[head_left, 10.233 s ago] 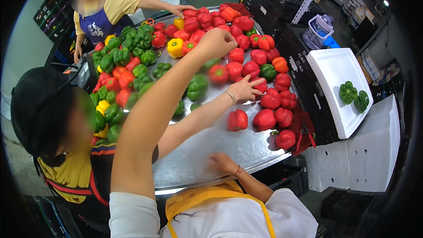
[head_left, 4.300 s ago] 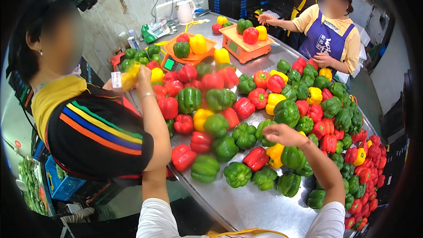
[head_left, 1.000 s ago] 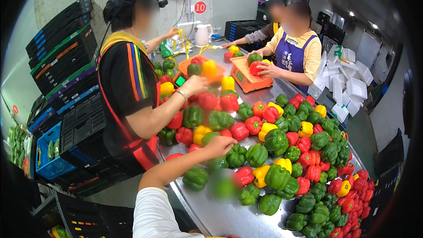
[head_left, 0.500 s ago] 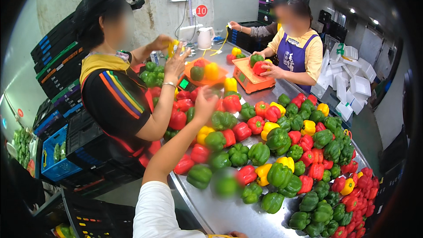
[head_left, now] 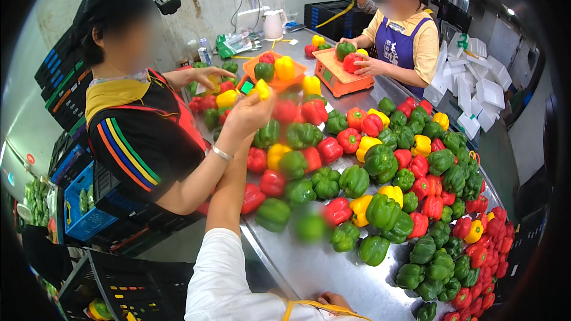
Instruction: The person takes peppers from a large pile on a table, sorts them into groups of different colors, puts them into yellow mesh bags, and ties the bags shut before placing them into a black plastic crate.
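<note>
My left forearm (head_left: 228, 196), in a white sleeve (head_left: 217, 267), reaches up along the table's left side. A co-worker's hand (head_left: 247, 116) with a bracelet crosses in front of it, so my left hand is hidden. That co-worker's hand is at a small yellow bell pepper (head_left: 262, 89). Red, green and yellow bell peppers (head_left: 325, 182) lie close by on the metal table (head_left: 276, 255). At the lower edge my right hand (head_left: 335, 299) is partly visible, its fingers curled; what they hold, if anything, is hidden.
An orange tray of peppers (head_left: 247, 66) stands beyond my left arm. Farther right, a second person (head_left: 395, 41) holds peppers over an orange scale (head_left: 339, 80). A large pepper heap (head_left: 443, 264) covers the table's right side. Black crates (head_left: 131, 291) stand at lower left.
My left forearm has swung slightly right and my left hand has gone behind the co-worker's. That co-worker's braceleted arm has come down and toward me. The view has shifted a little.
</note>
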### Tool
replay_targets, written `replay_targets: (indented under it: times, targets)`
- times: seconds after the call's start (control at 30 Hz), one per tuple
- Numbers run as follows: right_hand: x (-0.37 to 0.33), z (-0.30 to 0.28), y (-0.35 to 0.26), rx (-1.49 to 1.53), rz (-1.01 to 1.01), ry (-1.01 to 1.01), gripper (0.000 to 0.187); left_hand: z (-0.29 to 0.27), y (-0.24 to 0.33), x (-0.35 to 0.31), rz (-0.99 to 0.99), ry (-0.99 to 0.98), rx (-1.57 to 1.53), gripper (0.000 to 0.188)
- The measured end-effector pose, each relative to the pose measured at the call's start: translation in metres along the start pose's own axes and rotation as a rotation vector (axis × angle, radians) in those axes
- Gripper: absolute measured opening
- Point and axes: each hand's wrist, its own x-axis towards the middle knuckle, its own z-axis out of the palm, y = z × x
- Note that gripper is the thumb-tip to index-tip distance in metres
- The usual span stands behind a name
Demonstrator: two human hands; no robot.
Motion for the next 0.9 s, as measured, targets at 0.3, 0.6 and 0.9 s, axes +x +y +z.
replay_targets:
  times: [0.3,0.6,0.9]
  targets:
    - [0.002,-0.021,-0.042,0.236,-0.064,-0.109,0.031,-0.079,0.104,0.010,-1.366,-0.367,-2.338,0.017]
    - [0.039,-0.133,-0.133,0.607,-0.690,0.050,0.045,-0.205,0.048,-0.010,-1.280,-0.334,-2.695,0.018]
    - [0.102,-0.122,-0.201,1.015,-0.488,-0.645,0.073,-0.294,0.036,-0.053,-0.210,-0.892,-3.113,0.017]
